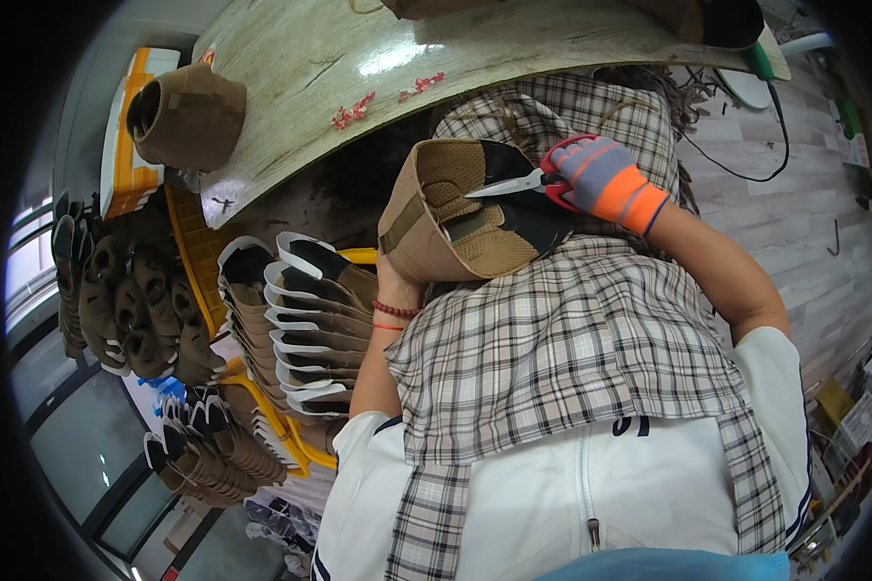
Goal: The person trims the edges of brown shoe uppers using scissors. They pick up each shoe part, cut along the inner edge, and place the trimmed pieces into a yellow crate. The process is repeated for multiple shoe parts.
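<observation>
A brown shoe upper [412, 218] with tan mesh lining and black lining at one end is held over my lap, its opening facing up. My left hand [397, 283] grips it from the left side; most of its fingers are hidden behind the upper. In my right hand [596, 174], gloved in grey and orange, is a pair of scissors [552, 181] with red handles. The fingers are closed round the handles. The blades point left into the upper's opening, over the lining; whether they touch it I cannot tell.
A wood-patterned table [291, 87] stretches across ahead, with another brown upper [194, 116] at its left end. Stacked uppers with white edges [310, 320] stand at my left near a yellow frame [262, 407]. A black cable [783, 145] hangs on the right.
</observation>
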Motion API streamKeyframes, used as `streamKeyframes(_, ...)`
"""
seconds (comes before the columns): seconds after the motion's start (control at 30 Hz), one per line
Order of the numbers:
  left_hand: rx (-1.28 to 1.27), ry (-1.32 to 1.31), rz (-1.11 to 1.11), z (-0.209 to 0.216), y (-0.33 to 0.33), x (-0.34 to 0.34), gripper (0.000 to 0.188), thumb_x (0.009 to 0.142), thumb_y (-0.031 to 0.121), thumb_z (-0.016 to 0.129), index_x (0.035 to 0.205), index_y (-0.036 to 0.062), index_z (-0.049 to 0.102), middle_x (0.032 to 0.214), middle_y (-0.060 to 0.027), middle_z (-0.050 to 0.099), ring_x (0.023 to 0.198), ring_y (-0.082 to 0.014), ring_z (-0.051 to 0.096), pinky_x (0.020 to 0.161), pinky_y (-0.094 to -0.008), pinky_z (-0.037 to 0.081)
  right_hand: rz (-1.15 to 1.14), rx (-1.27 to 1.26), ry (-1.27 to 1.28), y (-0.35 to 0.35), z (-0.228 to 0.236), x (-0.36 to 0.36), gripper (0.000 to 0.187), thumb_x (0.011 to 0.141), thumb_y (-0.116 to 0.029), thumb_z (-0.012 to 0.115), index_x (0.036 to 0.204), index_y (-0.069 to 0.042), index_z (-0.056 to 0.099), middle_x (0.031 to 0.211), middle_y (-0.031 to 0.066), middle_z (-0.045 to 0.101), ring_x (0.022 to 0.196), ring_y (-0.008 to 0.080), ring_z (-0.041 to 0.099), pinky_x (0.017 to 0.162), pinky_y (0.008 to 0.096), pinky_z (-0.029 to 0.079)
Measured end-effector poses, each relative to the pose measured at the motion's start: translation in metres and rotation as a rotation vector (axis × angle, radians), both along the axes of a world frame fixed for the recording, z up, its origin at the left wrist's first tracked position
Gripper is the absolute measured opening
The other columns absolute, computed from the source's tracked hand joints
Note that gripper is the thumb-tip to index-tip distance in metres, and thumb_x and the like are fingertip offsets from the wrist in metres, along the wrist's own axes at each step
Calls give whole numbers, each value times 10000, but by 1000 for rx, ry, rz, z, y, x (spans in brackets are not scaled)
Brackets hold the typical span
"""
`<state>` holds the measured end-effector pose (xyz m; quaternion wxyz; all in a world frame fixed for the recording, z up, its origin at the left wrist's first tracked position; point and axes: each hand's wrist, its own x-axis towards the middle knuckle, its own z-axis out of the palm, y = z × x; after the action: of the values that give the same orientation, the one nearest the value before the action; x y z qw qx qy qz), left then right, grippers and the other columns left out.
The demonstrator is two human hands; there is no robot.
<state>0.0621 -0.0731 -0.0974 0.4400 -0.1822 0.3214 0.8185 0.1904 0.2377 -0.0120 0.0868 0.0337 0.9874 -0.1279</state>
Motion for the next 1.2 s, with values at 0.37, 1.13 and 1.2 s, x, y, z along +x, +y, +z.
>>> streamKeyframes(0.37,6,15,17,-5,3,-10,454,1010,309,316,1366,46,420,1373,-143,473,1234,-317,477,1017,-443,422,3,-7,216,11,-23,-1,299,709,-310,727,939,-138,644,859,81,664,833,262,643,724,390,507)
streamKeyframes(1.13,-255,41,-409,50,-13,-32,328,905,157,598,1202,22,559,1121,-144,639,982,-288,638,728,-419,566,15,-388,35,-5,7,19,409,796,-359,653,1065,-54,608,973,141,647,910,317,619,795,372,502)
streamKeyframes(1.2,-237,50,-669,32,-36,-32,296,898,151,606,1165,28,574,1039,-140,665,884,-280,667,600,-369,578,111,-319,-160,-9,19,18,418,811,-377,626,1060,-42,615,970,144,649,919,310,620,796,366,504)
